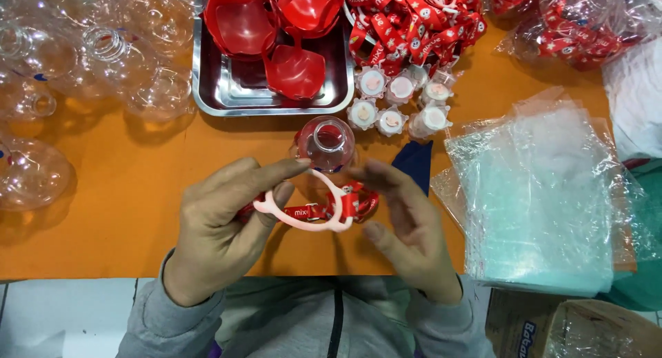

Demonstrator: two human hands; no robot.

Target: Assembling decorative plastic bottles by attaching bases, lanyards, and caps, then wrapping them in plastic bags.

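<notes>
**Two hands fitting a strap handle at the neck of a clear bottle**

Far left, empty clear plastic bottles lie heaped on the orange table, within reach but clear of the working space. Behind the hands, a steel tray keeps the red plastic cups together. The left hand is closed in a pinch, thumb and forefinger gripping one end of a pale pink loop handle, so that the loop is held steady beside the bottle's mouth. A red printed strap runs through that handle. The small clear bottle stands just beyond the fingertips, at the centre of the table, mouth towards the camera. The right hand is part open, fingers curved, its fingertips near the strap's bunched end; whether they press it cannot be told. Behind, white caps sit in a cluster beneath a pile of red straps. At right, clear plastic bags lie stacked flat.
</notes>
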